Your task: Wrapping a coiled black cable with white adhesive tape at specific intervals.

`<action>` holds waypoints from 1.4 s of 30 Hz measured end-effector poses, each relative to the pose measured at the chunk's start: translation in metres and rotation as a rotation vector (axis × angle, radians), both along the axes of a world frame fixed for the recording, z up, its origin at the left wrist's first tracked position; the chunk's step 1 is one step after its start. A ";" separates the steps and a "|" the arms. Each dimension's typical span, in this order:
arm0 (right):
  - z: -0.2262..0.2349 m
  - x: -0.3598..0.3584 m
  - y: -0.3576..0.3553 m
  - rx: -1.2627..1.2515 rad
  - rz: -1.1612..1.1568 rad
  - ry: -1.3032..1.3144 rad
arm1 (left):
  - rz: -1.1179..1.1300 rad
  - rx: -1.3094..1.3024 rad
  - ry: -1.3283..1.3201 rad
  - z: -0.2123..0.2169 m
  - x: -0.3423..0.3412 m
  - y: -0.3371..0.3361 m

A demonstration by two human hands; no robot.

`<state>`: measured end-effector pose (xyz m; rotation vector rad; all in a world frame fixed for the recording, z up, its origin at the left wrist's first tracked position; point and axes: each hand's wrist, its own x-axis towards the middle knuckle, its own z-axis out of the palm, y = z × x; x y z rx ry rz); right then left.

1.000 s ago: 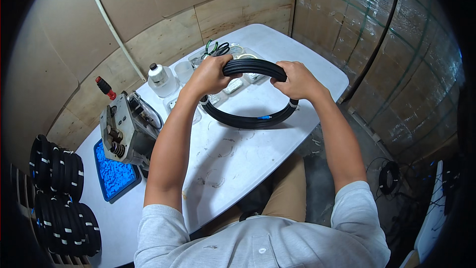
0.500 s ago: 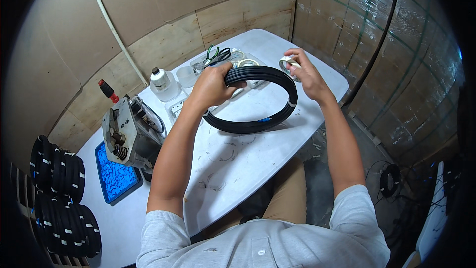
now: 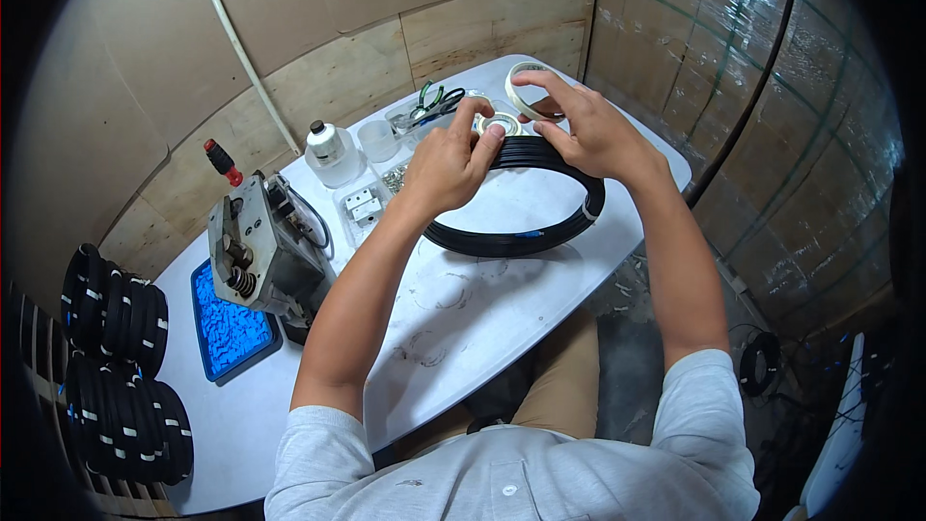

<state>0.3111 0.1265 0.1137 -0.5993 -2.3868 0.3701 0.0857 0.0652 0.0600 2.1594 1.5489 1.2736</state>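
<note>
Black cable coil (image 3: pixel 482 243): one, above the near-middle of the table (image 3: pixel 502 314), white tie on its right side, blue connector (image 3: pixel 529 233) on its lower stretch; contact with the tabletop cannot be told.
Left hand (image 3: pixel 449 169): over the coil's upper left, covering that stretch; thumb and forefinger tips close together, grip cannot be told.
Right hand (image 3: pixel 600 133): fingers curled about a pale tape roll (image 3: pixel 512 95), above the coil's upper right.
Behind the hands, partly blocked by them: second tape roll (image 3: pixel 500 123), green-handled tool (image 3: pixel 425 94).
Left of these: clear cup (image 3: pixel 378 141), dark-capped bottle (image 3: pixel 326 145), white blocks (image 3: pixel 363 205).
Beside the left forearm: metal machine (image 3: pixel 260 246), overlapping the view of a blue tray (image 3: pixel 224 378) of blue pieces; red-and-black screwdriver (image 3: pixel 224 164).
Far left: stacked black coils (image 3: pixel 121 314).
</note>
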 end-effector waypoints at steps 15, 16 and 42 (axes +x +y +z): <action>0.024 -0.023 -0.009 0.404 -0.028 -0.410 | 0.013 -0.006 -0.102 -0.009 -0.004 0.007; 0.025 -0.023 -0.012 0.430 -0.010 -0.383 | 0.013 -0.007 -0.101 -0.009 -0.003 0.007; 0.003 0.018 0.051 0.581 -0.229 -0.009 | 0.092 0.048 0.019 -0.010 -0.006 0.001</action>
